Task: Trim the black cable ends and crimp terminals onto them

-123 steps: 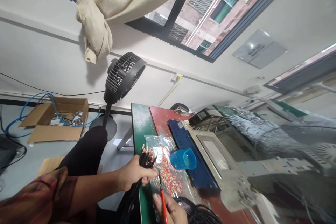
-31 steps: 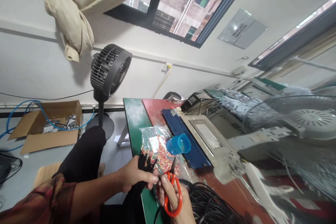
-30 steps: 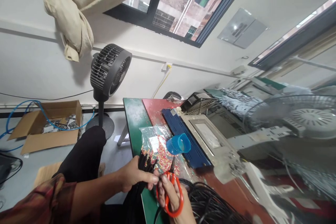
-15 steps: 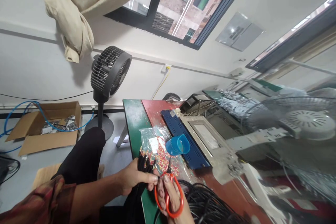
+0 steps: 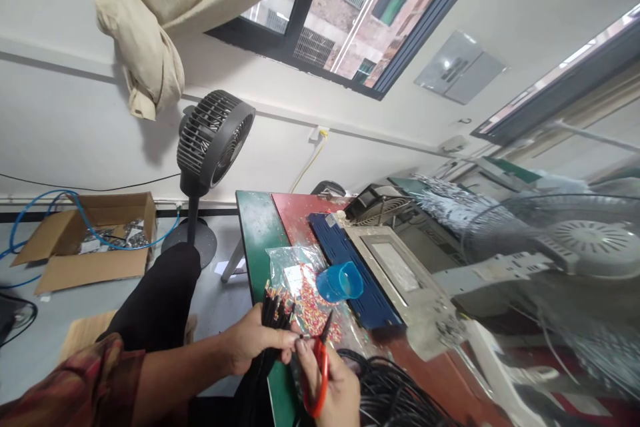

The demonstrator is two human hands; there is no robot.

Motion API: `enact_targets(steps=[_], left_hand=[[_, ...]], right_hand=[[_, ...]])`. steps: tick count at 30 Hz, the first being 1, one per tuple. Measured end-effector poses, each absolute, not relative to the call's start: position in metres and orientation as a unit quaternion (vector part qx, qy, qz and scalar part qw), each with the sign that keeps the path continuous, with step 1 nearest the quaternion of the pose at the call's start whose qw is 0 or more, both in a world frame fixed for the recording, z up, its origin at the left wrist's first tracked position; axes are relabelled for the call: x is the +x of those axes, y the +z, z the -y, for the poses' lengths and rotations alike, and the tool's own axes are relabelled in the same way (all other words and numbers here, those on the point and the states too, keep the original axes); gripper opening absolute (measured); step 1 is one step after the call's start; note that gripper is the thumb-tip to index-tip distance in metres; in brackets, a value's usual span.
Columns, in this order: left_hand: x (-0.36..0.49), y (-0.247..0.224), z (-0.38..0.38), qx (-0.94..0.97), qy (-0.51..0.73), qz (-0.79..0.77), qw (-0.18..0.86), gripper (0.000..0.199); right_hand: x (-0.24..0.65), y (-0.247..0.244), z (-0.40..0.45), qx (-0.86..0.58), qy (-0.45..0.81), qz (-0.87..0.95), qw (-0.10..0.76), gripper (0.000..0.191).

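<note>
My left hand (image 5: pixel 255 341) is closed around a bundle of black cables (image 5: pixel 273 317), whose coloured wire ends stick up above the fingers. Its thumb and forefinger meet the fingertips of my right hand (image 5: pixel 333 377) at a small dark piece, too small to make out. Red-handled scissors (image 5: pixel 323 373) sit in my right hand, their dark blades pointing up and away. Beyond the blades, many small red and yellow bits (image 5: pixel 313 303) lie on a clear plastic bag (image 5: pixel 287 259). A translucent blue cup (image 5: pixel 340 281) stands beside them.
A pile of black cables (image 5: pixel 395 390) lies right of my right hand. Behind the cup are a dark blue panel (image 5: pixel 350 267) and a beige machine (image 5: pixel 385 260). A black fan (image 5: pixel 215 140) stands left of the green table (image 5: pixel 254 217); an open cardboard box (image 5: pixel 95 273) is on the floor.
My right hand has turned, so the scissors now show edge-on with their blades leaning right. The left hand keeps its hold on the cable bundle. The view has shifted slightly.
</note>
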State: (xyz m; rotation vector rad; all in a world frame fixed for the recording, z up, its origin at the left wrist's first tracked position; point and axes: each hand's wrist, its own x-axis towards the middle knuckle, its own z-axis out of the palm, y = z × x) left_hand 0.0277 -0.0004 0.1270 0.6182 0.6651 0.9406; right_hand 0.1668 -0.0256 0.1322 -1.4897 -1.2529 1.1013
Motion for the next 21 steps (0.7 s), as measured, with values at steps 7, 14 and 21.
enact_targets(steps=[7, 14, 21], left_hand=[[0.027, 0.13, 0.002, 0.301, 0.434, -0.3, 0.794, 0.03], [0.026, 0.126, 0.001, 0.304, 0.431, -0.273, 0.805, 0.026], [0.024, 0.127, 0.0, 0.285, 0.418, -0.264, 0.821, 0.03]], right_hand=[[0.173, 0.131, 0.021, -0.535, 0.608, 0.39, 0.439, 0.046], [0.17, 0.133, 0.023, -0.517, 0.652, 0.358, 0.423, 0.041], [0.172, 0.139, 0.024, -0.504, 0.668, 0.385, 0.389, 0.038]])
